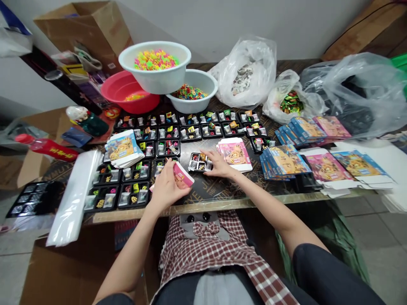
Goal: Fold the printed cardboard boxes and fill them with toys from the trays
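Note:
My left hand (pixel 165 184) is closed around a small pink printed box (pixel 183 177), held tilted just above the table's front part. Under my right hand (pixel 218 165) lies a black compartment tray (pixel 199 162) holding small coloured pieces; the fingers grip its right side. Behind that hand rests a stack of flat pink cartons (pixel 235 154). Left of my left hand, rows of filled black trays (pixel 135 192) cover the table, and a stack of flat blue cartons (pixel 123 149) sits on top of some of them.
Basins of small colourful pieces, one pale blue (pixel 155 76) and one red (pixel 130 103), stand at the back. Plastic bags (pixel 244 80) of packets are behind on the right. Folded blue boxes (pixel 282 163) are stacked at right. A plastic sleeve pile (pixel 74 199) overhangs the left front edge.

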Demonstrator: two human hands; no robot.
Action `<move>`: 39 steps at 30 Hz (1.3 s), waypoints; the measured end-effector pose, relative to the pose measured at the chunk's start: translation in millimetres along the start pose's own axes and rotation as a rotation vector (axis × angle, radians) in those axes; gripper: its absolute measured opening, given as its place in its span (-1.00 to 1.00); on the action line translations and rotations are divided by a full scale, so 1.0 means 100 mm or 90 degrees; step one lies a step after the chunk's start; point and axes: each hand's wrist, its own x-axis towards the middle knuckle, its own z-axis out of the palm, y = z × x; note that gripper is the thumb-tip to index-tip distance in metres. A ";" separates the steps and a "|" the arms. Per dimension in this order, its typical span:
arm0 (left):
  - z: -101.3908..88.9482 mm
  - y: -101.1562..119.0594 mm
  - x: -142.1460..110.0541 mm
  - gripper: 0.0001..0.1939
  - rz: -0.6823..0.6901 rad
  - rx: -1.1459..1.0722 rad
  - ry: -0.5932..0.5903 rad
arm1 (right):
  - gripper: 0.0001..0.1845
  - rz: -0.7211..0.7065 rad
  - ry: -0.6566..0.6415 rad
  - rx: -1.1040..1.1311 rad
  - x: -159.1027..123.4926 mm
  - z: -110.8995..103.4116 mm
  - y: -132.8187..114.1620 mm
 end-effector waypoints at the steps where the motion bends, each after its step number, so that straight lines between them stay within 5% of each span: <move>1: 0.02 0.02 0.01 -0.02 0.017 -0.003 0.000 | 0.04 -0.009 0.015 0.016 -0.09 -0.07 -0.01; 8: 0.16 0.20 0.05 -0.01 0.096 -0.076 -0.036 | 0.01 -0.089 0.065 0.097 -0.67 -0.57 -0.23; 13: 0.26 0.39 0.06 0.01 0.197 -0.131 -0.103 | -0.04 -0.139 0.008 0.113 -0.92 -0.66 -0.30; 18: 0.38 0.59 0.00 -0.21 0.309 -0.111 -0.140 | -0.09 -0.161 -0.061 0.100 -1.05 -0.70 -0.31; 20: 0.43 0.63 -0.01 -0.23 0.290 -0.091 -0.118 | -0.03 -0.121 -0.039 0.115 -1.09 -0.67 -0.28; 23: 0.47 0.67 -0.01 -0.19 0.238 -0.066 -0.082 | -0.02 0.016 0.106 0.242 -1.15 -0.52 -0.23; 28: 0.54 0.76 -0.01 -0.20 0.201 -0.038 -0.057 | -0.38 0.258 0.381 0.440 -1.19 -0.14 -0.30; 34: 0.64 0.84 0.02 -0.17 0.182 -0.105 -0.070 | -0.60 0.234 0.359 0.524 -1.15 -0.09 -0.50; 39: 0.72 0.79 0.13 -0.27 0.143 -0.534 -0.180 | -0.44 0.319 0.392 0.722 -0.99 -0.17 -0.48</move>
